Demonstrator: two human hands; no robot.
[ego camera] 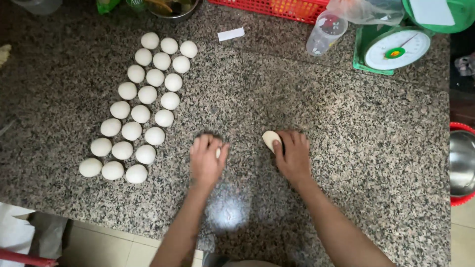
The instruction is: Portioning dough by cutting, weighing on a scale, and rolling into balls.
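— Two bare hands press pale dough on a speckled grey granite countertop [346,123]: the left hand [207,159] cups a small piece of dough [217,153], nearly hidden under the palm.

— And the right hand [293,155]?

— Its fingers curl over a pale oval lump of dough [270,139], which peeks out at the thumb side.

— Room around them?

— Open stone lies right of the hands, up to a green dial scale [396,49] at the far edge. Left, 21 round white dough balls [141,113] sit in three slanting rows, apart from the near edge.
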